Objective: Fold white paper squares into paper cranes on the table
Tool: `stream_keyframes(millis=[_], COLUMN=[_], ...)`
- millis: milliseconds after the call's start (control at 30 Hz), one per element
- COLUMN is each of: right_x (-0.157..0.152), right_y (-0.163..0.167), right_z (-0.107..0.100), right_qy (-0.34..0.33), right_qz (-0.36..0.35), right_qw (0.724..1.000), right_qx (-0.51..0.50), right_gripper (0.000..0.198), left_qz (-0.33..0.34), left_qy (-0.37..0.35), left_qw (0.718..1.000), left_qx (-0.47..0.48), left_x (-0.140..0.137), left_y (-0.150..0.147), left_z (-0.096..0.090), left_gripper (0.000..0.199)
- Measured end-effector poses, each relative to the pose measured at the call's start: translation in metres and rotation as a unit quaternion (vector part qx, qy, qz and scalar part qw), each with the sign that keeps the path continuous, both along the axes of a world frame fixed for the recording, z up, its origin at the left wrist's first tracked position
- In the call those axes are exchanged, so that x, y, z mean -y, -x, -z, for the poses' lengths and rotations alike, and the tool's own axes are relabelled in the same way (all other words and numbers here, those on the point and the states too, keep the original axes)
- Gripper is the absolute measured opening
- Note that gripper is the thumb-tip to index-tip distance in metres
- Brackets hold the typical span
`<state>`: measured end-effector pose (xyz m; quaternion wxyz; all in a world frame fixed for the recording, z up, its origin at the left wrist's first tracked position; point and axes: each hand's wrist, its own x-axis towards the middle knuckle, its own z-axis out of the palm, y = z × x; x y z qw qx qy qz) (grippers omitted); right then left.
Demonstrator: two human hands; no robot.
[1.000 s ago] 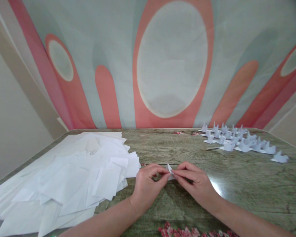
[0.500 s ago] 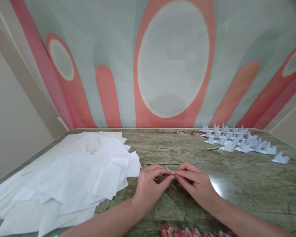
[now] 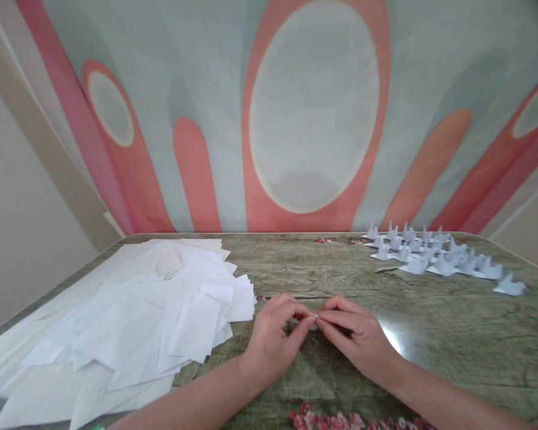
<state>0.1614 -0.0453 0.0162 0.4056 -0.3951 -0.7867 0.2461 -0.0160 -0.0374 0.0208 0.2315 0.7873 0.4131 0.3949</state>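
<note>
Bare left hand [image 3: 274, 331] and bare right hand [image 3: 362, 333], each pinched nearly closed, clamp a small white paper piece [image 3: 315, 317], mostly hidden between their tips, over the greenish-brown, wood-grained tabletop [image 3: 457, 340]

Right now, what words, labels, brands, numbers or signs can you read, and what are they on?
None are legible.
Dark marks on a sheet in the white paper pile: too small and blurred to read.
No lettering shows on the folded paper figures or the backdrop.
The small held paper is mostly hidden.
</note>
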Motion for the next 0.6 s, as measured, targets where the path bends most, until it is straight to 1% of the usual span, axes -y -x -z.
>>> stream_keyframes(millis=[100, 200, 300, 433, 500, 600], right_x=[-0.0007, -0.0018, -0.0029, -0.0035, -0.0037, -0.004], right_y=[-0.0006, -0.0009, -0.0011, -0.0018, -0.0023, -0.0028], right_z=[-0.0016, -0.0011, 0.0011, 0.0031, 0.0033, 0.0034], right_qy=[0.0, -0.002, -0.002, 0.006, 0.012, 0.018], right_qz=[0.002, 0.005, 0.013, 0.021, 0.023, 0.022], right_qw=[1.0, 1.0, 1.0, 0.999, 0.999, 0.999], right_qx=[-0.001, -0.003, -0.011, -0.023, -0.025, -0.027], right_gripper=[0.021, 0.021, 0.02, 0.019, 0.018, 0.017], left_qz=[0.019, 0.019, 0.012, 0.044, 0.055, 0.045], left_qy=[0.003, 0.006, 0.012, 0.037, 0.047, 0.046], left_qw=[1.0, 1.0, 1.0, 0.998, 0.996, 0.997], left_qx=[-0.017, -0.017, 0.001, 0.04, 0.045, 0.037], left_x=[-0.0005, -0.0012, -0.0023, -0.0047, -0.0055, -0.0056], left_y=[0.0012, 0.002, 0.0025, 0.0016, 0.0008, 0.0003], left_z=[-0.0016, -0.0006, 0.0012, 0.0021, 0.0022, 0.0029], left_gripper=[0.012, 0.012, 0.011, 0.01, 0.009, 0.008])
